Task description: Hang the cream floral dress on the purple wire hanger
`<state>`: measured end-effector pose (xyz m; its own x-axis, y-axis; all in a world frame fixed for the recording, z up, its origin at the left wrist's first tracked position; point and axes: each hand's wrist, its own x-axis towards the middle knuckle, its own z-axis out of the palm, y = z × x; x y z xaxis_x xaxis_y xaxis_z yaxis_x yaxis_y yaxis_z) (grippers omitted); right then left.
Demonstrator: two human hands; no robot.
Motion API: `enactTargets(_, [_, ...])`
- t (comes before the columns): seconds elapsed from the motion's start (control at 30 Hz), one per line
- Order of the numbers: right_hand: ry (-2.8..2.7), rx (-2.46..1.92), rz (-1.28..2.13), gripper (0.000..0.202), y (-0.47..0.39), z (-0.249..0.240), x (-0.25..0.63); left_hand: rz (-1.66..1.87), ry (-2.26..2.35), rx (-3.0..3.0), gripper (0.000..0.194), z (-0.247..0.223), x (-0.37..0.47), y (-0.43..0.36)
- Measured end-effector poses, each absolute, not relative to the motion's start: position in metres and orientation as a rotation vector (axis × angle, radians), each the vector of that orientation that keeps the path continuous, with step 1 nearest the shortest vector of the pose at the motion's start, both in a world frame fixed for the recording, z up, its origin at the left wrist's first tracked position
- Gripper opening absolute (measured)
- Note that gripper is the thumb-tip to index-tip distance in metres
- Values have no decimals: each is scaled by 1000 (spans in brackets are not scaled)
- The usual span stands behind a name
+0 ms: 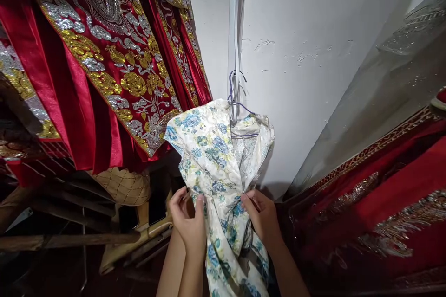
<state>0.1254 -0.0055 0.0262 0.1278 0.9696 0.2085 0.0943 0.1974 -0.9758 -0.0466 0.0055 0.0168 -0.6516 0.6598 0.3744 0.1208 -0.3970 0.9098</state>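
Observation:
A white dress (212, 148) with blue and yellow-green flowers hangs on a thin purple hanger (244, 106) in front of the wall. Its front is partly open at the top, showing the inside of the back. My left hand (190, 216) is at the left side of the waist, thumb and fingers curled at the cloth; its fingertips are partly hidden by the fabric. On the other side, my right hand (260, 213) pinches the dress at the waist, just below the open neckline. Below my hands the skirt falls in twisted folds.
Red satin costumes (132, 74) with gold and silver sequins hang at the left, above wooden poles (69, 241). A white wall (296, 55) stands behind. Red embroidered cloth (393, 195) under clear plastic (393, 65) fills the right side.

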Motion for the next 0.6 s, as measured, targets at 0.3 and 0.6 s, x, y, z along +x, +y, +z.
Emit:
enactTargets(0.3, [-1172,-1031,1277,34,-1,57,119,1271,1022,1355,29,17,-16,-6])
enactTargets(0.6, [-1248,-1054,1374,28,10,78,120,1336,954,1285,23,26,0,-11])
